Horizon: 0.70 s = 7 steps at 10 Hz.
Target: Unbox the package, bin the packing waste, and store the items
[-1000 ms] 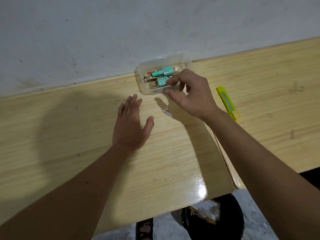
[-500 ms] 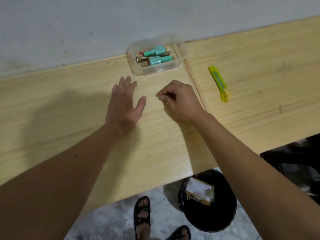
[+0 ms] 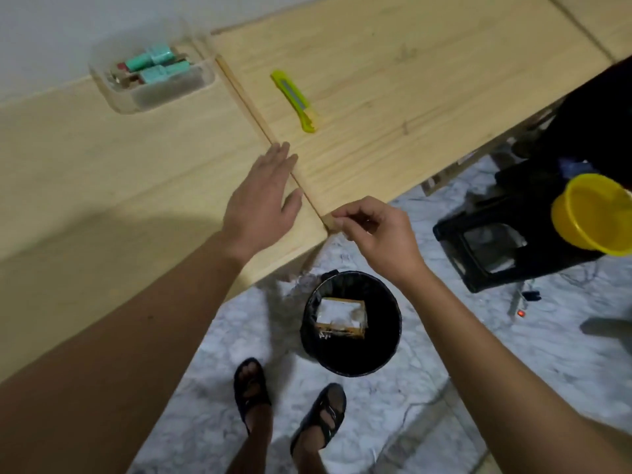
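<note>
Left hand [image 3: 261, 196] flat on the wooden table [image 3: 102, 172], fingers straight and together, tips lying on the seam between the two tabletops; right hand [image 3: 379, 234] held just off the table's front edge, thumb and forefinger pinched together with the other fingers curled — whatever sits in the pinch too small to make out.

Head view: front edge of the table running diagonally from lower left to upper right, both hands close to it; beyond the edge, open marble floor [image 3: 393, 405] and two sandalled feet [image 3: 287, 401]; black bin [image 3: 352, 323] on the floor just below and slightly left of the right hand, a flattened cardboard box [image 3: 340, 316] lying inside it. Clear plastic container [image 3: 150, 77] at the back of the table against the wall, well apart from both hands, holding teal-capped items [image 3: 157, 63] — two at least, laid side by side. Yellow-green utility knife [image 3: 294, 100] on the right tabletop, between container and hands, touched by neither. Off to the right, a black stool [image 3: 496, 244] and a yellow bowl [image 3: 595, 213] crowding that side.
</note>
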### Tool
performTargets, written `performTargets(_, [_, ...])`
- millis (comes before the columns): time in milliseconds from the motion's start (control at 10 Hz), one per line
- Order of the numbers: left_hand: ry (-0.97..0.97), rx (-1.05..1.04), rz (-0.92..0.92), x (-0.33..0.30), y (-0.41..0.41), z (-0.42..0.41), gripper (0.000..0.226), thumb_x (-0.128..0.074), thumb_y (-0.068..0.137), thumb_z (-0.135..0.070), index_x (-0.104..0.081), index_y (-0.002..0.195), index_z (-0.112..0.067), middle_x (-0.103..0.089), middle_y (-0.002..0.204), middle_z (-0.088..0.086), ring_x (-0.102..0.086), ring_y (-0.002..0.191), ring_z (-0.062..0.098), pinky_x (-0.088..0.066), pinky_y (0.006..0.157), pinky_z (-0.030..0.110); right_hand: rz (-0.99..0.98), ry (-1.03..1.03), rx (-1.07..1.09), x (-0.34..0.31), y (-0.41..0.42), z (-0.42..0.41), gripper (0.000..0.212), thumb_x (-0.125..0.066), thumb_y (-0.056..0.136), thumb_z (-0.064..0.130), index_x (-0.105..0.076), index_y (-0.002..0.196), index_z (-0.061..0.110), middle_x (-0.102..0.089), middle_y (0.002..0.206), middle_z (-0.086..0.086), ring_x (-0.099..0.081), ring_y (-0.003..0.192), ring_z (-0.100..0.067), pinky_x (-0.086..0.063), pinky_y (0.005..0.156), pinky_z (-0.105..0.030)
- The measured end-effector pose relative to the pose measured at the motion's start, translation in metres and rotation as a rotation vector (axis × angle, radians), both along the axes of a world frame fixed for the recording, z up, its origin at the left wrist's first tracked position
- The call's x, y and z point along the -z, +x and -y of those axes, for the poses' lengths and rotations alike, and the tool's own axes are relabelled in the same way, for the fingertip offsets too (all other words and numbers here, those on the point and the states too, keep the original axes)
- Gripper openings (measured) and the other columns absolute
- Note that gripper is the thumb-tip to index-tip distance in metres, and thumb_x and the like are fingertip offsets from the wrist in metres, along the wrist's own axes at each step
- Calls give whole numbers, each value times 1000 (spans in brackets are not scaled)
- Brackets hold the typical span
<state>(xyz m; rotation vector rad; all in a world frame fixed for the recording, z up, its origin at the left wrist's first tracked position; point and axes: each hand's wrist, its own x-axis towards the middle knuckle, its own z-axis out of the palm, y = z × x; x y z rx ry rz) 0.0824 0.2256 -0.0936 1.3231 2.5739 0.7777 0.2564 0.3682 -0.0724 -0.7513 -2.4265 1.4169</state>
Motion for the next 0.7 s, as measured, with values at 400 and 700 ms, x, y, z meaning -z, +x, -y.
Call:
performTargets(400, [-113,165,-1,19,59,-60,61,-34,112,-40,-26,163,-8,-18,174,10,-9,162,23,-1,132,38,222,-102,244,65,146,-14,4,-76,92,13,-78,92,17,-77,92,9,-71,85,5,-51,82,-8])
performTargets(700, [-79,156,-16,18,61,-58,61,-35,111,-40,-27,163,-9,-18,174,10,-9,162,22,-5,132,41,148,-118,269,68,144,-11,7,-76,92,14,-79,98,14,-76,100,6,-72,89,-5,-56,87,-17])
